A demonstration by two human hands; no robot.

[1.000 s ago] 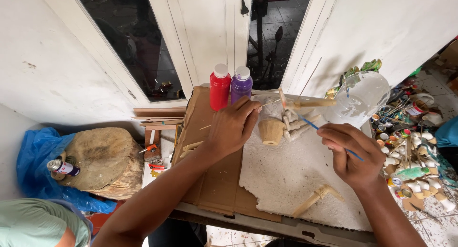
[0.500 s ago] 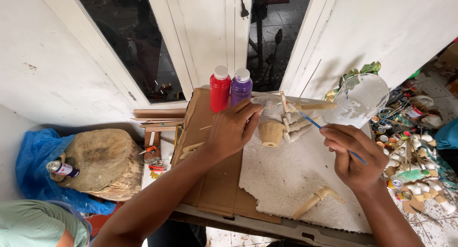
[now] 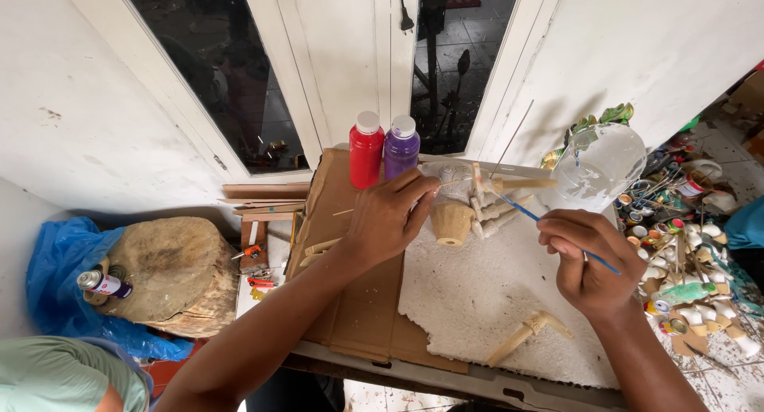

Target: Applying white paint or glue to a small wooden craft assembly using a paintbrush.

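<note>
Left hand (image 3: 390,221) grips the pale wooden figure (image 3: 461,201) at frame centre; right hand (image 3: 585,257) pinches a thin blue paintbrush (image 3: 529,214). Slack grip risks smeared paint.

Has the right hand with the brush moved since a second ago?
Yes, slightly. The right hand with the blue brush has edged up, toward the clear plastic cup, which stayed put. The left hand holds the wooden piece as before.

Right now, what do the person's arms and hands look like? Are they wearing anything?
Both arms are bare from the picture's lower edge to the fingers: no sleeves, gloves, watch or rings show. The left hand and right hand have short, plain nails. Whether paint marks them is too small to tell.
</note>
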